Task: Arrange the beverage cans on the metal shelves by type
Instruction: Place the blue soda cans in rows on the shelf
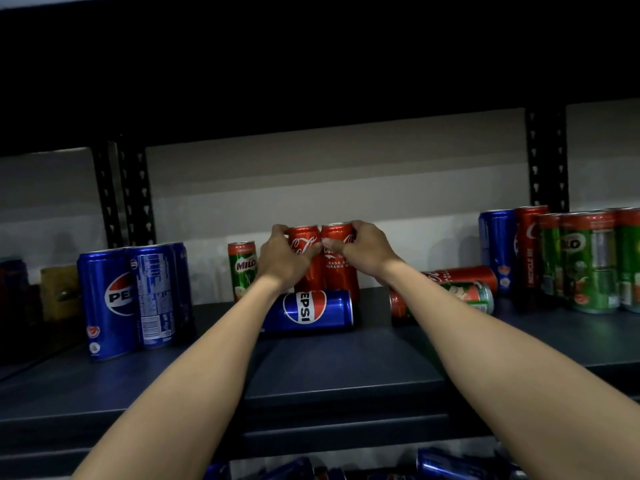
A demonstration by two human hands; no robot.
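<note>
On the dark metal shelf (346,372), far centre, two upright red Coca-Cola cans (341,268) stand side by side, touching. The left hand (284,254) curls round the left can, the right hand (363,249) round the right. A blue Pepsi can (311,310) lies just nearer.

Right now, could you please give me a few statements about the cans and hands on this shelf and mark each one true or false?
1. The left hand grips an upright Coca-Cola can. True.
2. The right hand is empty. False: it grips a second Coca-Cola can beside the first.
3. A Pepsi can lies on its side in front of them. True.
4. The Milo can left of the hands lies flat. False: it stands upright.
5. Upright Pepsi cans stand together at the left. True.
</note>
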